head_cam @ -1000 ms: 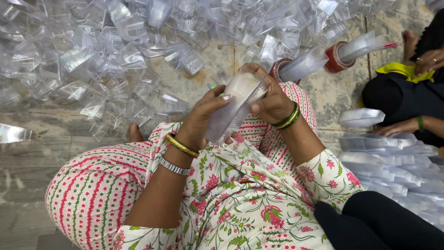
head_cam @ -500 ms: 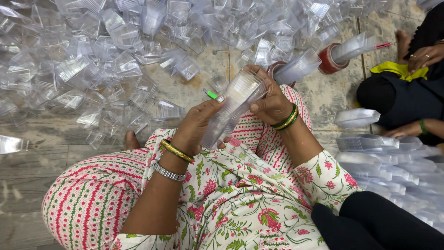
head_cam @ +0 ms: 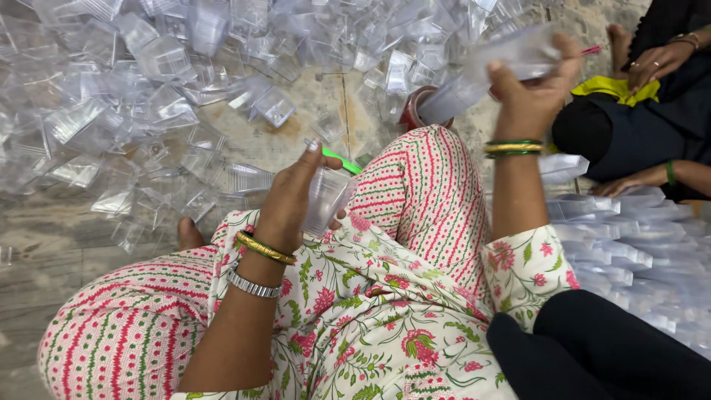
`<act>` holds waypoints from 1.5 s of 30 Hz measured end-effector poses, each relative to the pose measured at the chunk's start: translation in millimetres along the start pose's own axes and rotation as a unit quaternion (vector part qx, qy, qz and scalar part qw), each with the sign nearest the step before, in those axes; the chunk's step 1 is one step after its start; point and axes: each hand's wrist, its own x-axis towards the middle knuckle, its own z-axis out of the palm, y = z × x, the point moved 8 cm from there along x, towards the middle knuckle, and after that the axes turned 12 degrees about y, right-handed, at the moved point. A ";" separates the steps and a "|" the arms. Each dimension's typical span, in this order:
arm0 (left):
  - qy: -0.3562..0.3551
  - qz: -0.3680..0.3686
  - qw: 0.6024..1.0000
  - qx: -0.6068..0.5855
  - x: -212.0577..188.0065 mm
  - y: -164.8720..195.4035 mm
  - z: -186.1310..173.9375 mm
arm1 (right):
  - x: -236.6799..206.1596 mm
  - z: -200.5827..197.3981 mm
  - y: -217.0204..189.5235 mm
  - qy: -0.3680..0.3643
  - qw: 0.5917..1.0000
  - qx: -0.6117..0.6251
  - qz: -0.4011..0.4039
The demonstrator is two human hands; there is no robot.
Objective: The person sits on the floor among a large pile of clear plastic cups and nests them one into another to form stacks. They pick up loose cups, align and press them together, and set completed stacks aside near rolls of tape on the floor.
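Note:
My left hand [head_cam: 292, 194] grips a short stack of clear plastic cups [head_cam: 326, 200] over my lap, with a thin green stick [head_cam: 342, 161] beside its fingers. Up at the right, my right hand [head_cam: 535, 87] holds a longer stack of nested clear cups [head_cam: 495, 70] that points left toward the pile. Both wrists wear bangles. I sit on the floor in floral and striped clothing with one knee [head_cam: 426, 159] raised between the two hands.
A large heap of loose clear plastic cups [head_cam: 163, 89] covers the floor ahead and to the left. Rows of stacked cups [head_cam: 629, 244] lie at the right. Another person in dark clothes [head_cam: 637, 126] sits at the upper right.
The single long stack held by both hands has been split. My right hand carried the longer part up and to the right, while the left hand kept a short part near my lap.

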 end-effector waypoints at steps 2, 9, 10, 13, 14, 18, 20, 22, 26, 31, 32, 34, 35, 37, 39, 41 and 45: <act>0.010 0.014 1.000 0.003 3.8 1.1 -2.0 | 15.1 -17.1 18.3 -0.018 0.994 -0.106 0.029; 0.007 0.063 0.998 0.001 13.9 -3.5 -9.5 | -6.1 2.4 18.0 -0.066 0.986 -0.119 -0.100; 0.005 0.050 0.999 -0.001 14.9 -6.3 -9.9 | -14.3 10.8 3.5 -0.076 0.978 -0.129 -0.147; -0.006 0.027 0.999 -0.018 16.6 -10.0 -6.2 | -46.8 45.8 -23.1 -0.119 0.985 -0.063 -0.111; -0.011 0.023 0.999 -0.024 16.2 -10.2 -4.7 | -60.1 61.1 -17.9 -0.144 0.989 0.027 0.023; -0.010 -0.010 0.999 -0.033 12.3 -12.8 -3.6 | -128.7 111.4 -22.8 -0.221 0.936 0.117 0.247; 0.014 -0.022 0.999 -0.025 10.0 -13.7 -8.1 | -134.0 117.0 -20.9 -0.218 0.920 0.142 0.293; 0.027 -0.012 0.999 -0.025 9.9 -9.3 -11.0 | -110.7 103.9 -14.5 -0.186 0.933 0.141 0.275; 0.014 0.002 1.000 -0.021 8.9 -4.0 -8.8 | -18.0 33.8 -10.6 -0.073 0.996 0.051 0.017; 0.014 0.002 1.000 -0.008 7.0 -4.8 -5.5 | 31.1 -31.0 31.4 -0.031 0.999 -0.036 -0.010; 0.017 0.000 1.000 -0.006 6.6 -5.3 -6.2 | 32.2 -35.3 41.8 -0.026 0.999 -0.045 0.014; 0.020 -0.002 1.000 -0.005 5.8 -6.0 -7.6 | 28.0 -43.6 65.8 0.011 0.988 -0.097 0.119; 0.022 -0.002 1.000 -0.004 6.4 -5.9 -8.5 | 24.8 -45.4 73.7 0.027 0.977 -0.122 0.171; 0.029 -0.001 1.000 -0.013 7.2 -6.3 -10.7 | 24.6 -37.5 45.5 0.009 0.996 -0.092 -0.005; 0.035 -0.003 0.999 -0.013 8.6 -7.3 -13.0 | 17.5 -25.3 20.5 -0.006 0.994 -0.059 -0.093; 0.038 -0.010 0.999 -0.003 9.7 -10.5 -13.4 | 3.7 -17.2 0.4 -0.009 0.995 -0.028 -0.096; 0.034 -0.014 0.999 -0.008 10.4 -14.7 -10.0 | -54.6 41.7 3.3 -0.082 0.967 0.112 0.214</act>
